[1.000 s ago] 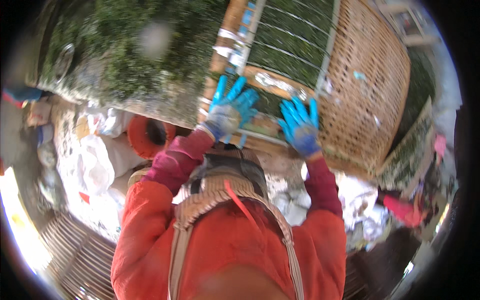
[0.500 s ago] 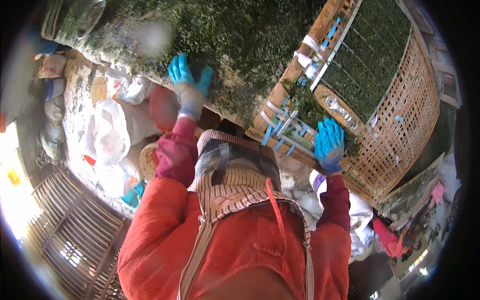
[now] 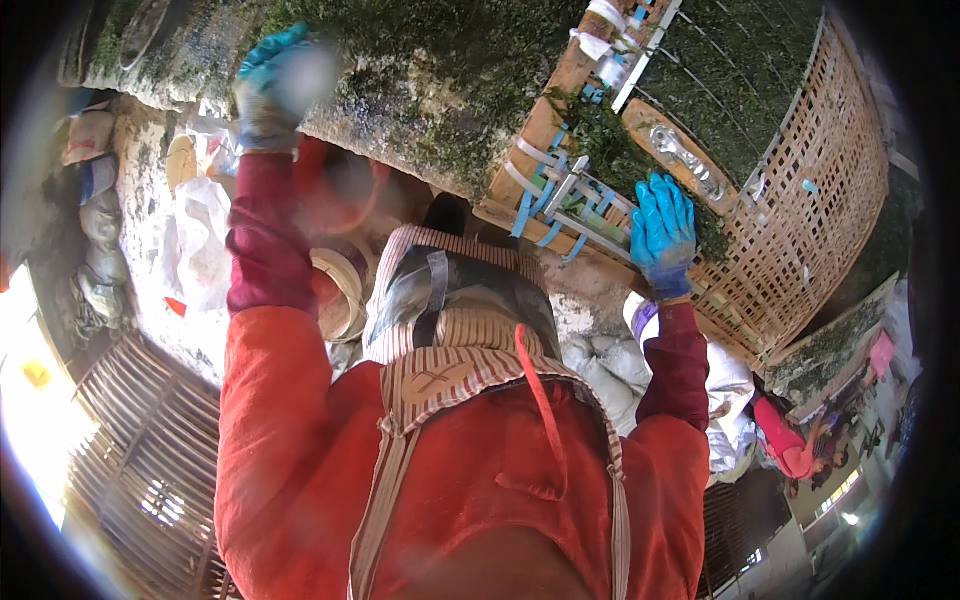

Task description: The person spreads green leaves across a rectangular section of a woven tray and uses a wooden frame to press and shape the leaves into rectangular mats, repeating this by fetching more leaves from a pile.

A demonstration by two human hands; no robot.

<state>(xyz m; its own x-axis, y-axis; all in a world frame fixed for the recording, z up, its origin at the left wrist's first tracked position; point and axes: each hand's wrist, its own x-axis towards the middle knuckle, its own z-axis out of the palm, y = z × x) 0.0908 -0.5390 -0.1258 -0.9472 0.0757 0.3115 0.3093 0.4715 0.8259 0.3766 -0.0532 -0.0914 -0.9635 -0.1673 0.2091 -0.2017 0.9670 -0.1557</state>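
My left hand (image 3: 268, 90), in a blue glove, lies near the front edge of a stone-like worktop (image 3: 400, 150) strewn with small green leaf bits (image 3: 390, 45). Its fingers are stretched out sideways over the worktop, partly hidden by a pale smudge. My right hand (image 3: 662, 225), also blue-gloved, rests with fingers extended, gripping nothing. It touches the near part of a woven bamboo tray (image 3: 800, 240), close to a wooden block with a metal handle (image 3: 680, 155). Green leaf bits (image 3: 610, 140) lie between the block and the tray's taped wooden edge (image 3: 530, 170).
Left of me are white plastic bags (image 3: 200, 235), a red basin (image 3: 335, 190) and a round tub (image 3: 338, 295). A slatted bamboo rack (image 3: 140, 440) stands at lower left. White sacks (image 3: 605, 375) lie below the worktop. Another person in red (image 3: 785, 445) is at far right.
My left hand has swept left and away from me across the worktop. My right hand stays by the wooden block. The whole view has shifted slightly.
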